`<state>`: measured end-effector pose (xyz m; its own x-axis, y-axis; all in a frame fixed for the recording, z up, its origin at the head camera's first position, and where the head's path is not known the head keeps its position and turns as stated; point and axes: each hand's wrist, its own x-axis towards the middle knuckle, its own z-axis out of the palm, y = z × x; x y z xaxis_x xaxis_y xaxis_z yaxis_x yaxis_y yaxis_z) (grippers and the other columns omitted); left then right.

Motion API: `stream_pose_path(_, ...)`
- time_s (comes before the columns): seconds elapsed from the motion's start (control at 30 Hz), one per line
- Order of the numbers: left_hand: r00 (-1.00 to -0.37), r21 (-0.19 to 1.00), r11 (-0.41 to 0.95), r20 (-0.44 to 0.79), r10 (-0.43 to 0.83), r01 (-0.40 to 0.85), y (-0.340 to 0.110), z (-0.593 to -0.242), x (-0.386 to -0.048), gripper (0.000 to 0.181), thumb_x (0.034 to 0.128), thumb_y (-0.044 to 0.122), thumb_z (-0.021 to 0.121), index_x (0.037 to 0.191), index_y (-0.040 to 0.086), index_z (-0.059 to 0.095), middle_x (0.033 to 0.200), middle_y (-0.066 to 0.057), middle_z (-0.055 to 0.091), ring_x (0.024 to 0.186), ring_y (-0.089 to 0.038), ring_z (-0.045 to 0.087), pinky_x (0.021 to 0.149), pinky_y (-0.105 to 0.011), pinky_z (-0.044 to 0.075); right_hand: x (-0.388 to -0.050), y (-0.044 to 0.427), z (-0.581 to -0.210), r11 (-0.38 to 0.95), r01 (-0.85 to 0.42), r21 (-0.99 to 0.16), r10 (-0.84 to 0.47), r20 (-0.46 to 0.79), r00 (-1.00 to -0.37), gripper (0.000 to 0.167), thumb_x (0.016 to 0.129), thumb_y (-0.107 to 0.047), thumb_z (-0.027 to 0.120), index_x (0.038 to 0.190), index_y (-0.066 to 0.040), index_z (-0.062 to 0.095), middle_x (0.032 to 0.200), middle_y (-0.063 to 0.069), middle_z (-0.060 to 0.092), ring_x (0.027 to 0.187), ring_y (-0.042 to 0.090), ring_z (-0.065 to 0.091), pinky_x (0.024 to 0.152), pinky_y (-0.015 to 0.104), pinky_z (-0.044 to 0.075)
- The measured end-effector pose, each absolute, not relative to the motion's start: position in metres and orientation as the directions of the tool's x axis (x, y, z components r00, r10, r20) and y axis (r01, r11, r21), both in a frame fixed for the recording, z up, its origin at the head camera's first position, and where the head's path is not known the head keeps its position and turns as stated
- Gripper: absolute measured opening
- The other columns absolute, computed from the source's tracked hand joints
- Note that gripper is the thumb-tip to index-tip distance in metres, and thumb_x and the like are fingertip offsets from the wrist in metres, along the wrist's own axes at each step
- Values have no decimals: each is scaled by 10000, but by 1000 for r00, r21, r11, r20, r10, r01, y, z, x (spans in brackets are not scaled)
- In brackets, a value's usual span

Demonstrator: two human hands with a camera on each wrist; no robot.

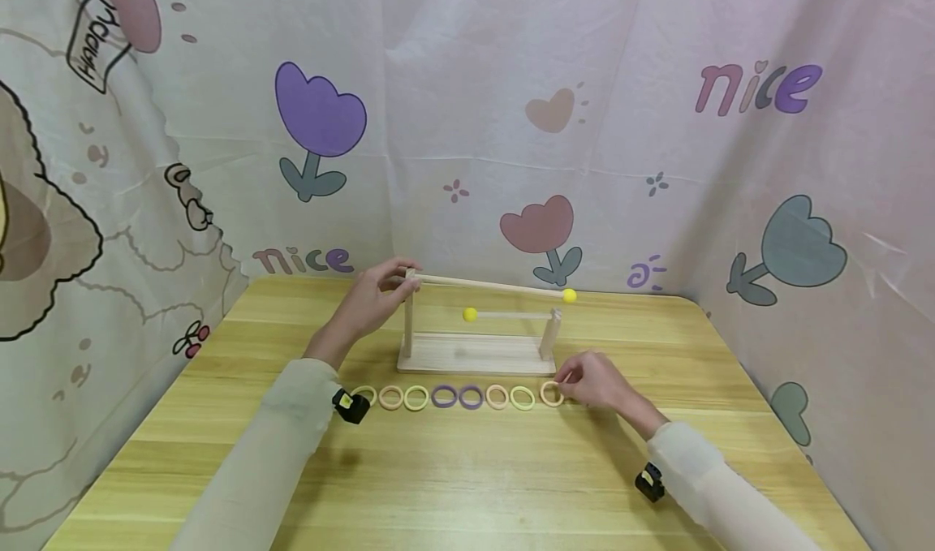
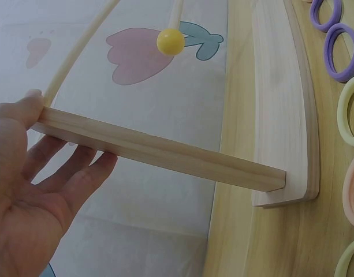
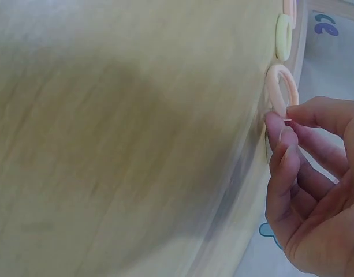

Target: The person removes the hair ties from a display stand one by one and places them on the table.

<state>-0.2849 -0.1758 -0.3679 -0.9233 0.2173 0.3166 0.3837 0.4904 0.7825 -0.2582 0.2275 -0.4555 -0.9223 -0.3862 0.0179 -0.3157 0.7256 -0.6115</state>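
My left hand [image 1: 376, 295] holds the top of the taller left post [image 2: 159, 150] of a wooden stand, thumb on one side and fingers on the other. From that post a long rod [image 1: 489, 285] slants slightly down to a yellow ball [image 1: 570, 295]. A shorter rod with another yellow ball [image 1: 470, 314] reaches left from the low right post [image 1: 551, 336]. In front of the stand's base [image 1: 475, 353], my right hand [image 1: 595, 379] pinches a peach ring [image 3: 280, 91] at the row's right end. In the right wrist view the ring tilts up.
Several rings lie in a row on the wooden table [image 1: 453, 478]: a yellow ring [image 1: 522, 398], a purple ring [image 1: 471, 397] and a peach ring [image 1: 390, 398] among them. A printed cloth [image 1: 453, 129] hangs behind the table and along its sides.
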Motion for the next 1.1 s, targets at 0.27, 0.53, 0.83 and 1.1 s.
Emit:
stream_pose_path(0.27, -921, 773, 501, 322, 220, 390, -176, -368, -285, 323, 1044, 290, 625, 1322, 127, 633, 1272, -169, 705, 1217, -401, 679, 969, -548, 589, -258, 225, -457, 752, -326, -574, -379, 30, -925, 103, 806, -88, 822, 905, -67, 805, 758, 15, 758, 621, 75, 621, 563, 235, 511)
stream_pose_path(0.53, -921, 776, 495, 323, 220, 390, -176, -368, -285, 305, 1042, 289, 628, 1309, 142, 640, 1274, -169, 705, 1220, -403, 678, 964, -548, 592, -258, 225, -459, 759, -353, -547, -384, 62, -921, 93, 801, -104, 828, 891, -88, 811, 741, -5, 759, 602, 48, 601, 562, 226, 477)
stream_pose_path(0.83, -918, 778, 486, 330, 222, 397, -176, -367, -285, 268, 1042, 277, 629, 1285, 166, 649, 1284, -181, 702, 1219, -410, 679, 965, -551, 590, -258, 224, -459, 771, -357, -528, -377, 73, -923, 66, 800, -99, 820, 865, -109, 811, 722, -26, 748, 589, 32, 577, 555, 216, 455)
stream_pose_path(1.1, -921, 779, 493, 322, 218, 388, -176, -367, -284, 272, 1041, 280, 631, 1290, 172, 646, 1286, -175, 700, 1221, -398, 680, 966, -543, 592, -258, 222, -463, 774, -373, -511, -387, 83, -918, 47, 802, -118, 819, 847, -124, 809, 734, -21, 756, 632, 33, 612, 588, 228, 497)
